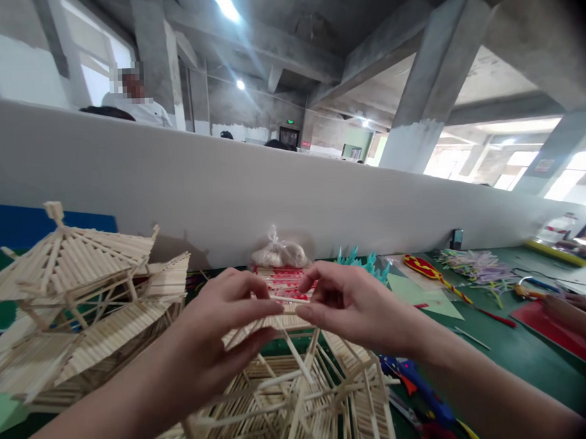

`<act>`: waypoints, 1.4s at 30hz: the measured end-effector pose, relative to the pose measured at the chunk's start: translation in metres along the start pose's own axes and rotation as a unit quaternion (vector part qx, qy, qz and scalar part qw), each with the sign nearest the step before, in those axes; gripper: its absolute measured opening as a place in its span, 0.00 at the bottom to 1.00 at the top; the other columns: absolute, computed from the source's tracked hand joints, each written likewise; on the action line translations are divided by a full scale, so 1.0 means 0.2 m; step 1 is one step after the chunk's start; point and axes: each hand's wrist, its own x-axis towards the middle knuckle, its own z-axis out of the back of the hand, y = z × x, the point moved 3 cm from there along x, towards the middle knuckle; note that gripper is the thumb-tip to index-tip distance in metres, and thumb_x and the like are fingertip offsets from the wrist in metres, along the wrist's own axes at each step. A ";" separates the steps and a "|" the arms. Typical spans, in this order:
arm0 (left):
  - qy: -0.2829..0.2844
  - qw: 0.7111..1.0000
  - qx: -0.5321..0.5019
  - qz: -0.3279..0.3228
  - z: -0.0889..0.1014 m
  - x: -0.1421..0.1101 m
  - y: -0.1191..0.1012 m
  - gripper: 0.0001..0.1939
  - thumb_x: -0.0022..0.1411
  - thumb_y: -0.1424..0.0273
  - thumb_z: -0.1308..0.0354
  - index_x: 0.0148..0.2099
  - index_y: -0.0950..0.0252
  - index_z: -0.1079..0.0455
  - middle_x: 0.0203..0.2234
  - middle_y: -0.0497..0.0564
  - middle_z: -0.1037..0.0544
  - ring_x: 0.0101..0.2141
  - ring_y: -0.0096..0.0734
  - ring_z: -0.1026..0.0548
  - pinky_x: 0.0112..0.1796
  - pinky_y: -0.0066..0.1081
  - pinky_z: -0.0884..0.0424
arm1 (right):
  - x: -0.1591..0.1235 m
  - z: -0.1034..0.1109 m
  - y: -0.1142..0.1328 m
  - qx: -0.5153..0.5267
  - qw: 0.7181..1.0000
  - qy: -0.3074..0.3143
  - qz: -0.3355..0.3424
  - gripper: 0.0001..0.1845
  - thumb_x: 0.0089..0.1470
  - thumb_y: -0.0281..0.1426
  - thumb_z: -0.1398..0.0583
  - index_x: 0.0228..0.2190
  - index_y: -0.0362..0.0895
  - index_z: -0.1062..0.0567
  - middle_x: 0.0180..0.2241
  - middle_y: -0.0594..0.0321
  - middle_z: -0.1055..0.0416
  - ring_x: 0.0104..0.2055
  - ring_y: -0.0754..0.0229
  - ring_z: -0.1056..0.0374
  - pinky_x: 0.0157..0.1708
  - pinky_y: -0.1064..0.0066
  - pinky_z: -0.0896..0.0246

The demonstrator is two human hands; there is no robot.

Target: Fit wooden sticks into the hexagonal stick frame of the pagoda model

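Between my two hands is a thin pale wooden stick (292, 299), held level above a half-built stick model (299, 398). My left hand (229, 324) pinches its left end with thumb and fingers. The right end sits in the bent fingers of my right hand (346, 301). Below them, the model shows an open frame of crossed sticks, with slatted roof pieces around it. Behind my fingers lies a red and white pack (280, 281), partly hidden.
A finished-looking stick pavilion (79, 304) stands at left. A plastic bag (279, 252) rests against the white partition (214, 177). At right lie a blue glue gun (418, 385), scissors (404, 411), coloured strips (477, 267) and a co-worker's hand (570, 318). A person (138, 103) is beyond the partition.
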 end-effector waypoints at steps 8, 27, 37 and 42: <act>0.090 0.984 0.104 -0.114 -0.05 0.03 -0.18 0.12 0.56 0.81 0.50 0.36 0.58 0.31 0.35 0.50 0.28 0.37 0.38 0.34 0.34 0.36 0.43 | -0.19 0.04 -0.11 0.091 0.994 -0.051 -0.013 0.04 0.54 0.31 0.42 0.31 0.45 0.34 0.20 0.72 0.40 0.22 0.70 0.46 0.20 0.76 0.52; 0.161 0.959 0.161 -0.169 -0.08 0.08 -0.17 0.09 0.59 0.76 0.45 0.40 0.58 0.31 0.35 0.47 0.29 0.39 0.37 0.36 0.43 0.39 0.49 | -0.20 0.06 -0.16 0.072 0.996 -0.049 -0.017 0.05 0.53 0.33 0.42 0.32 0.45 0.33 0.21 0.72 0.41 0.23 0.70 0.45 0.21 0.76 0.51; 0.162 0.958 0.150 -0.183 -0.08 0.10 -0.18 0.05 0.62 0.73 0.47 0.34 0.61 0.32 0.35 0.46 0.27 0.37 0.35 0.37 0.40 0.38 0.50 | -0.20 0.06 -0.15 0.055 0.997 -0.046 -0.016 0.05 0.54 0.33 0.42 0.32 0.46 0.33 0.20 0.73 0.41 0.23 0.70 0.46 0.21 0.76 0.51; 0.173 0.959 0.134 -0.179 -0.07 0.12 -0.20 0.07 0.62 0.77 0.48 0.35 0.61 0.31 0.32 0.45 0.28 0.35 0.32 0.37 0.39 0.35 0.49 | -0.21 0.06 -0.15 0.051 0.997 -0.054 -0.011 0.05 0.53 0.33 0.42 0.32 0.46 0.33 0.21 0.72 0.40 0.23 0.70 0.45 0.21 0.76 0.51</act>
